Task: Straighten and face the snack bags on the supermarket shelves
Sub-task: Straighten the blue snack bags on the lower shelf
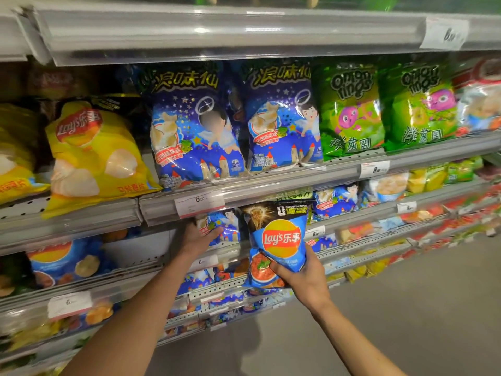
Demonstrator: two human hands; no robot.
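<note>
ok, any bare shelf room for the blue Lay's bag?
Bare white shelf patch between the blue bags lower left and the left hand. Right hand holds the blue Lay's bag. The shelf above is packed.

Blue Lay's bag (279,240): black top band, red-yellow logo, held upright facing out, in front of the shelf edge, lower part gripped. Small blue bag (221,226) on the shelf just left of it, under the price rail, partly hidden, front out. Above: yellow Lay's bag (95,156) tilted left, leaning over the edge. Two blue star-print bags (195,126) upright, side by side, w/ two green onion-ring bags (349,109) upright to their right.
</note>
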